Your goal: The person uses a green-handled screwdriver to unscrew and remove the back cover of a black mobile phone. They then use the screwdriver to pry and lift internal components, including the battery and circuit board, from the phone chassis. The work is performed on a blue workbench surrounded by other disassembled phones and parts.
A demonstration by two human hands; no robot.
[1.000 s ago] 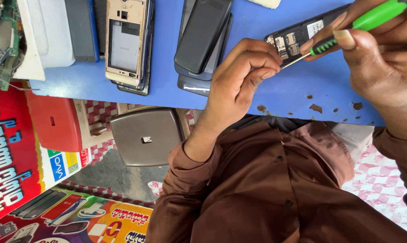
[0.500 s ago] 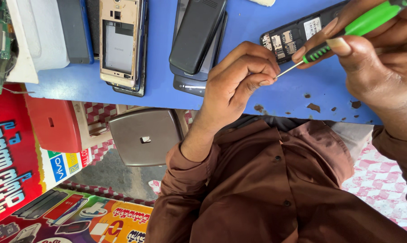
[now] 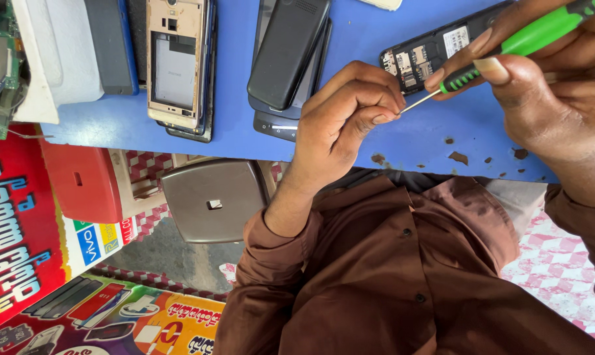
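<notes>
My right hand (image 3: 547, 98) pinches the green screwdriver (image 3: 508, 49), its tip meeting my left hand (image 3: 343, 118), whose fingertips are pressed together; what they grip is too small to tell. Behind the tip, an open phone (image 3: 419, 56) lies on the blue table (image 3: 376, 144).

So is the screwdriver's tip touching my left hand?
Touching: the head view shows the screwdriver with its metal tip meeting the left hand at its pinched fingertips, no gap visible.

head cam | faces down | close over blue table (image 3: 376, 39)
</notes>
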